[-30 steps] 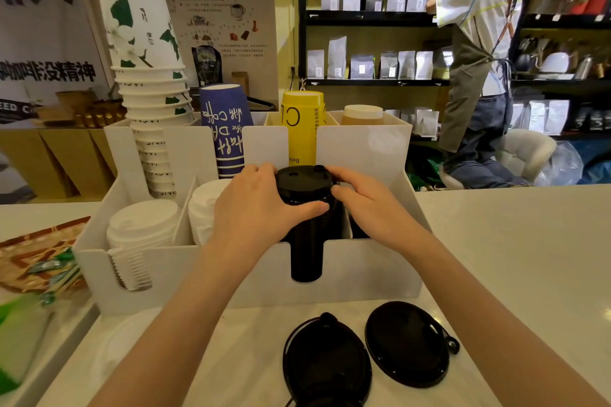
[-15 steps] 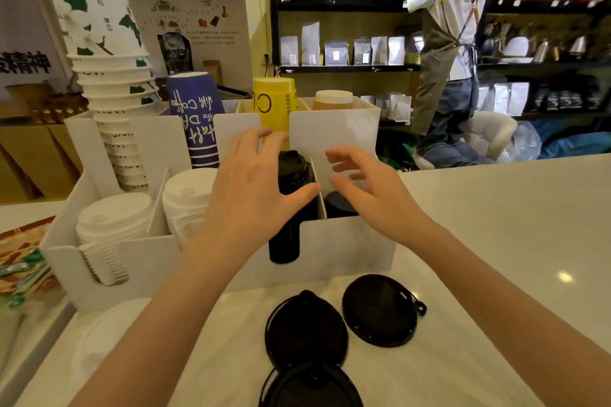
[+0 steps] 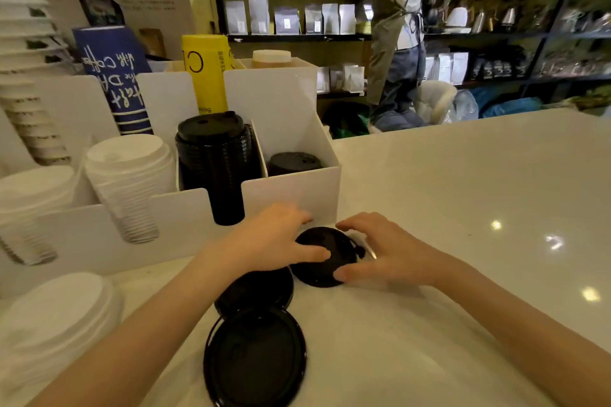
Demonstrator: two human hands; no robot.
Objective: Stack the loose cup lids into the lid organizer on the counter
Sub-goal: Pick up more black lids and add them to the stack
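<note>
A loose black lid (image 3: 325, 259) lies on the white counter just in front of the lid organizer (image 3: 291, 199). My left hand (image 3: 277, 239) rests its thumb on the lid's left side. My right hand (image 3: 388, 252) presses its thumb and fingers against the lid's right edge. Two more loose black lids lie nearer to me, one (image 3: 254, 287) partly under my left wrist, the other (image 3: 254, 357) upside down. In the organizer a tall stack of black lids (image 3: 215, 158) fills one slot, and a short black stack (image 3: 294, 161) sits in the rightmost slot.
White lid stacks (image 3: 129, 175) fill the organizer's left slots, and a loose white lid (image 3: 56, 317) lies at the counter's lower left. Blue (image 3: 112, 75), yellow (image 3: 206, 72) and white cup stacks stand behind. A person (image 3: 393, 26) works at the shelves beyond the counter.
Both hands have left the tall black stack in the organizer and come down to the counter, closing on a loose black lid. My view has tilted downward.
</note>
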